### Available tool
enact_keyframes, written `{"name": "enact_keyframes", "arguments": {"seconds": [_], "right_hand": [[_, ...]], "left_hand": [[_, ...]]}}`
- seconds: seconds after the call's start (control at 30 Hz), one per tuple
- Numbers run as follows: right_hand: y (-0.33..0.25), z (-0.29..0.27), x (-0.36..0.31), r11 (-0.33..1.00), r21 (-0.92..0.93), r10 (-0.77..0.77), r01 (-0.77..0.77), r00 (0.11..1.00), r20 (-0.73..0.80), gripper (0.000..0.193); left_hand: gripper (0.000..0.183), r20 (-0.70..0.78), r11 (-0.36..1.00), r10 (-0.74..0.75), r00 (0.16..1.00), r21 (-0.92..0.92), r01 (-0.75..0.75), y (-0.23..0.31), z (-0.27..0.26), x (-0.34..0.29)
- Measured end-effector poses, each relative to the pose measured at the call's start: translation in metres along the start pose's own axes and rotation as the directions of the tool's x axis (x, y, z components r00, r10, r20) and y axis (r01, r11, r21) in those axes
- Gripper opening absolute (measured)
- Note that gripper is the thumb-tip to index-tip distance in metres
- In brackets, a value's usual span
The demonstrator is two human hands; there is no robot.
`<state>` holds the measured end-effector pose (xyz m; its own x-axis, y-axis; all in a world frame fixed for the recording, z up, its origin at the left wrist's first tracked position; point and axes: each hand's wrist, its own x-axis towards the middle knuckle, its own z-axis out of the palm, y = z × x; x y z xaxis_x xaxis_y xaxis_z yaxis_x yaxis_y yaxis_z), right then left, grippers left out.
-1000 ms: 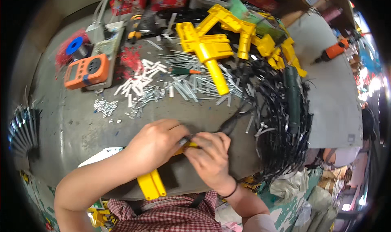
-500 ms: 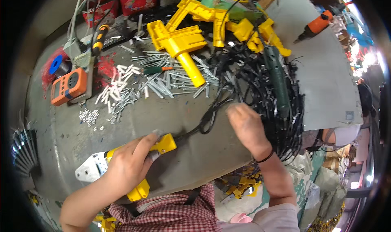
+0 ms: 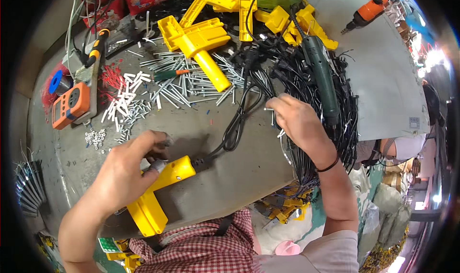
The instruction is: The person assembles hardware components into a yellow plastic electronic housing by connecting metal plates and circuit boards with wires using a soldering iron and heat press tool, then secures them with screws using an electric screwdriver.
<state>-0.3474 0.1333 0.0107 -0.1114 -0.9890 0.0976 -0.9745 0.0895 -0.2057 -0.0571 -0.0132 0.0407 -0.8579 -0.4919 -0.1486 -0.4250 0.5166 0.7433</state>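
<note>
A yellow plastic tool housing (image 3: 148,214) with a black power cord (image 3: 233,134) lies at the table's near edge. Over it my left hand (image 3: 125,170) is curved, fingers and thumb apart; the thumb, with pale wrapping on its tip, is at the housing. That hand hides part of the housing. Right of the cord, my right hand (image 3: 302,124) hovers with thumb and fingers pinched together on a small pale piece, too small to name. Beyond lie many long metal screws (image 3: 179,83), white sleeves (image 3: 125,98) and another yellow housing (image 3: 201,40).
A green electric screwdriver (image 3: 321,76) hangs over a heap of black cords (image 3: 297,81) at right. An orange power tool (image 3: 371,9) is at the far right. An orange meter (image 3: 72,105), a wire spool (image 3: 58,82) and a yellow-black-handled tool (image 3: 97,45) stand at left.
My left hand has loosened from around the housing, and its fingers have lifted. My right hand has its fingertips pinched and has risen slightly. The view has shifted a little.
</note>
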Motion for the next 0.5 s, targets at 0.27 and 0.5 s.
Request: {"name": "enact_keyframes", "arguments": {"seconds": [0.27,0.5], "right_hand": [[-0.007,0.023,-0.009,0.918,-0.384,-0.105,0.099,0.994,0.005,0.002],[-0.046,0.021,-0.007,0.986,0.085,-0.118,0.145,0.958,-0.261,0.015]], "left_hand": [[0.049,0.107,0.999,-0.037,0.994,-0.024,0.04,0.002,-0.006,0.009],[0.048,0.172,0.984,-0.107,0.979,-0.121,0.128,-0.004,-0.004,0.016]]}}
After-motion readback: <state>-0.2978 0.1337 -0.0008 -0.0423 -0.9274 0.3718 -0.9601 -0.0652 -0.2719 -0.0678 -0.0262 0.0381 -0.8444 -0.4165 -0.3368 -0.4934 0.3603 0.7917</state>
